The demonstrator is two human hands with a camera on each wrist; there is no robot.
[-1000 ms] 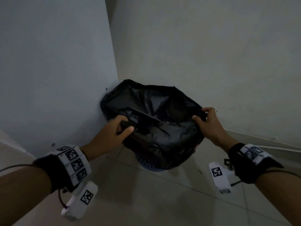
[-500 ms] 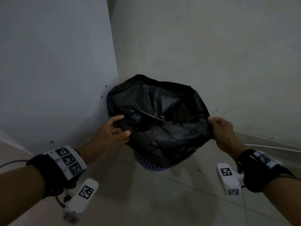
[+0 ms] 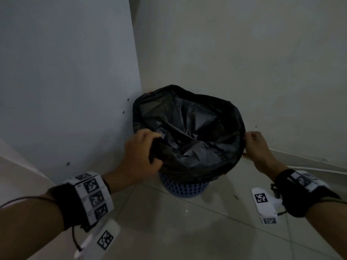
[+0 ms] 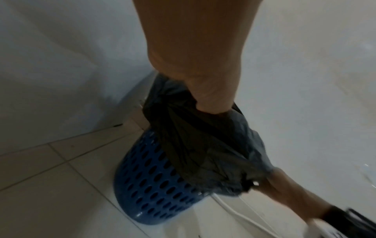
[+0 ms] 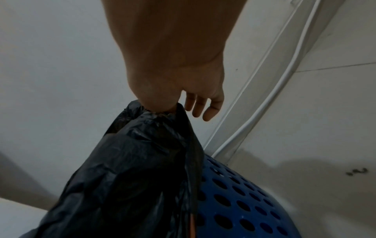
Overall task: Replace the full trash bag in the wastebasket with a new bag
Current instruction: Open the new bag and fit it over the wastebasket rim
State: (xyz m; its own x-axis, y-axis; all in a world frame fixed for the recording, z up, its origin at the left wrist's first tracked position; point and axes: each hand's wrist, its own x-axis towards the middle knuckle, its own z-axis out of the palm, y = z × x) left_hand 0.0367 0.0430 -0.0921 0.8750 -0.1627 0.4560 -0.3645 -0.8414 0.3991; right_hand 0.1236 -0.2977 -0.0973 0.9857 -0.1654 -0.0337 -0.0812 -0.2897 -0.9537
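A dim corner where two pale walls (image 3: 244,53) meet a tiled floor (image 3: 187,231): from my remote seat I see a blue perforated basket (image 3: 185,190) standing on the tiles, tucked into the corner, with a black bag (image 3: 197,147) draped over its rim and hanging partway down the outside. The bag's mouth gapes wide, its crumpled lining sunk into the basket. My left hand (image 3: 140,156) grips the near-left edge of the bag, fingers (image 3: 150,135) curled over the plastic and thumb closing beneath it; the left wrist view shows the film bunched and pulled taut from that hand (image 4: 211,93) down over the basket (image 4: 150,185). My right hand (image 3: 257,147) pinches the right edge of the bag, and the right wrist view shows the plastic (image 5: 132,177) gathered under the thumb side of the hand (image 5: 173,72), while the remaining fingers (image 5: 205,109) hang loose and clear of it. The basket (image 5: 244,201) shows blue beneath the bag there. A white cable (image 5: 264,96) runs along the foot of the right-hand wall, just behind the basket. Both wrists carry black straps with white marker tags (image 3: 93,197), and small dark specks (image 5: 358,171) lie on the floor to the right.
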